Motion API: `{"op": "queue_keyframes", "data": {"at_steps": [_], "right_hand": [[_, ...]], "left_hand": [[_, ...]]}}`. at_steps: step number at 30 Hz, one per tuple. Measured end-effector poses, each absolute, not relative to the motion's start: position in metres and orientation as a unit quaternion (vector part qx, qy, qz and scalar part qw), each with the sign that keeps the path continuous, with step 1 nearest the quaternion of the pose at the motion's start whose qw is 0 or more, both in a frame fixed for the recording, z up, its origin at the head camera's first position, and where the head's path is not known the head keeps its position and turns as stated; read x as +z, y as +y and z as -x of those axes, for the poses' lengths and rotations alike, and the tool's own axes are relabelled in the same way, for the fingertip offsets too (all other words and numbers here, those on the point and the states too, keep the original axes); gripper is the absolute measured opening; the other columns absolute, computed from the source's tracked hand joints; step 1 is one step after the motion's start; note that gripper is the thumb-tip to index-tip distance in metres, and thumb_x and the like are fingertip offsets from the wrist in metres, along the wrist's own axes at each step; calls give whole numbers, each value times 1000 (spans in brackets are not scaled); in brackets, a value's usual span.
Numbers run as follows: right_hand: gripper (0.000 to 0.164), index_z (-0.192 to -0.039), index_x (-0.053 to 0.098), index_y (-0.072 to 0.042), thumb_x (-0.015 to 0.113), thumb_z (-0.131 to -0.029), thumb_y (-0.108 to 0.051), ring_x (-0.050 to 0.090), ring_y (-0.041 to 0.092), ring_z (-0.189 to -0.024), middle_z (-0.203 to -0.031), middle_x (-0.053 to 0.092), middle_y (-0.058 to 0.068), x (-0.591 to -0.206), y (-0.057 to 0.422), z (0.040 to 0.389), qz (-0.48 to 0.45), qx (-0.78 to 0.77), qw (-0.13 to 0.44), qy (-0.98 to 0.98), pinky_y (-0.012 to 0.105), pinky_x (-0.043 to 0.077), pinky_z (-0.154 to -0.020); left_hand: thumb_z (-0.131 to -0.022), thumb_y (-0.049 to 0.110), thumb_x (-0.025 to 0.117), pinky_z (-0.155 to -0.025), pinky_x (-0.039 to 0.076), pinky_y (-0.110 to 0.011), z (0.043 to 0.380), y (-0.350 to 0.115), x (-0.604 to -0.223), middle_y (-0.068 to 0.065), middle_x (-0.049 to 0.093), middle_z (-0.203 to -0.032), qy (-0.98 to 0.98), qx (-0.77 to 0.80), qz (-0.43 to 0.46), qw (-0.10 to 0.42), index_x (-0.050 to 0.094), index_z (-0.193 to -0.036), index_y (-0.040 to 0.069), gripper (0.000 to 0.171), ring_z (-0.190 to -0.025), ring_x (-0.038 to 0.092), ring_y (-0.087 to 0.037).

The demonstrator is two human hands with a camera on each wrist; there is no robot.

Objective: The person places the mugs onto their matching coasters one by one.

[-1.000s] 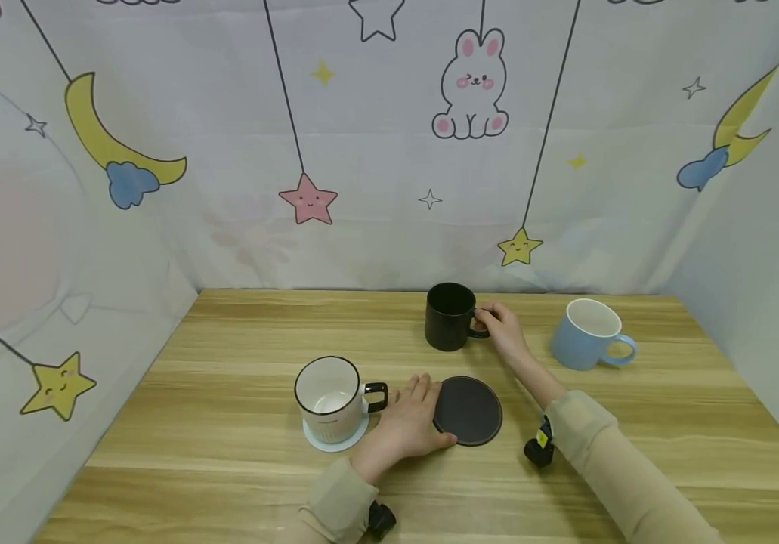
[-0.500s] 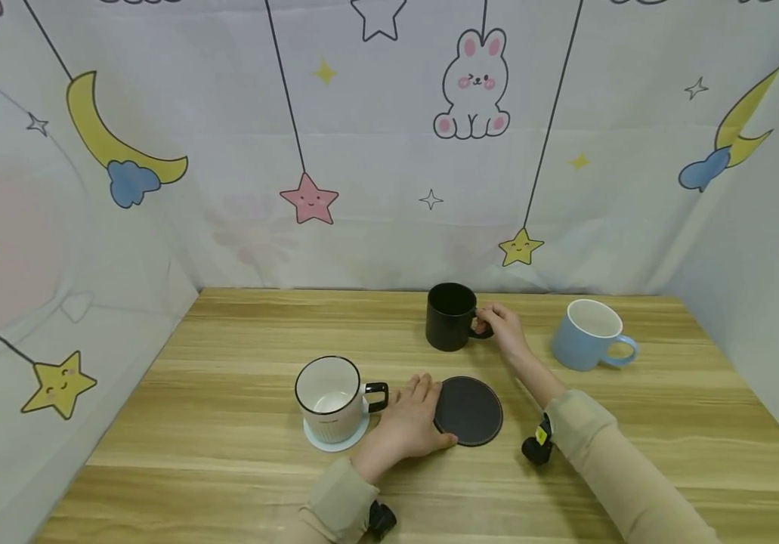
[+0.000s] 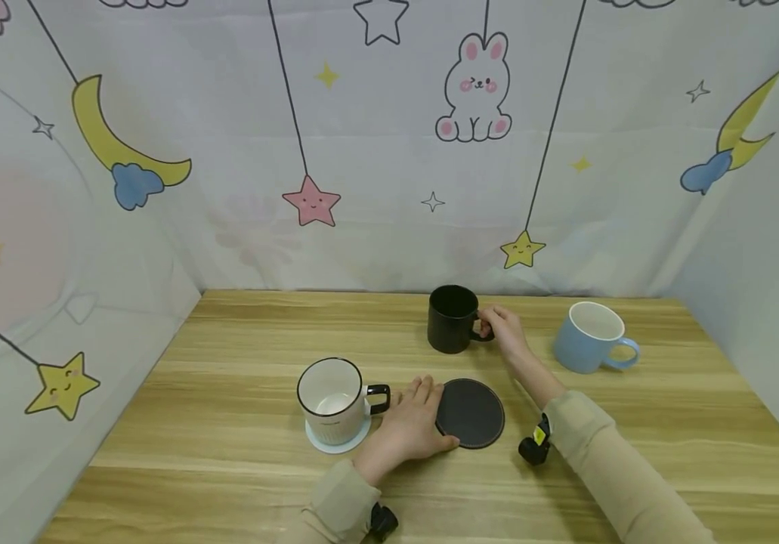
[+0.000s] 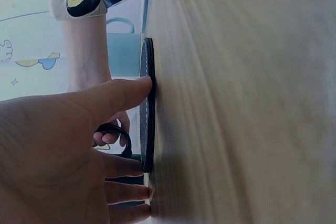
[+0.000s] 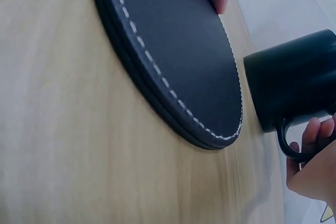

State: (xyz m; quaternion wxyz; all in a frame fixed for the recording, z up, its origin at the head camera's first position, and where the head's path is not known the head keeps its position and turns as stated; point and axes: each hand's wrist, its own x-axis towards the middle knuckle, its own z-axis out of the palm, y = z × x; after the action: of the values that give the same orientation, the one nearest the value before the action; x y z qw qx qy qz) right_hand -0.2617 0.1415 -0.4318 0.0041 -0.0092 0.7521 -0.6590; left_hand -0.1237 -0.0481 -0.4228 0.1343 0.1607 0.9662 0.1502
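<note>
At the back of the table stands a black mug point(image 3: 452, 320), upright, its handle turned right. My right hand point(image 3: 503, 330) holds that handle with curled fingers, also visible in the right wrist view. In front of the mug a round black coaster point(image 3: 472, 414) with pale edge stitching lies flat. Over the coaster's left edge rests my left hand point(image 3: 416, 423), its fingers fairly straight and spread. In the left wrist view the thumb point(image 4: 123, 95) touches the coaster's rim, and the other fingertips reach the far rim and the tabletop.
Left of my left hand a white mug point(image 3: 332, 397) with a black rim stands on a pale blue coaster point(image 3: 337, 447), its black handle close to my fingers. A light blue mug point(image 3: 586, 340) stands at the back right. Cartoon-printed cloth point(image 3: 389, 151) walls the table's back and sides.
</note>
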Motion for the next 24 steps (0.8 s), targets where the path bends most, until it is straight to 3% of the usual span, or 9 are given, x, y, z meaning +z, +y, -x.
{"op": "queue_keyframes", "data": {"at_steps": [12,24], "right_hand": [[31,-62,45,-10,50,-92,-9,45,15,-64,-60,45,-1,-420,135,255,-13,-699,25,715,27,43,-72],[37,-60,35,-9,51,-93,-7,39,15,-61,-58,36,-1,-416,129,247,-1,-733,19,680,30,38,-76]], "left_hand": [[-82,53,69,-115,25,-56,123,-49,-422,-12,25,-159,966,151,-161,132,32,-150,10,89,-149,22,-30],[-82,54,68,-116,25,-55,123,-48,-421,-11,24,-160,967,146,-158,136,32,-150,11,89,-149,21,-29]]}}
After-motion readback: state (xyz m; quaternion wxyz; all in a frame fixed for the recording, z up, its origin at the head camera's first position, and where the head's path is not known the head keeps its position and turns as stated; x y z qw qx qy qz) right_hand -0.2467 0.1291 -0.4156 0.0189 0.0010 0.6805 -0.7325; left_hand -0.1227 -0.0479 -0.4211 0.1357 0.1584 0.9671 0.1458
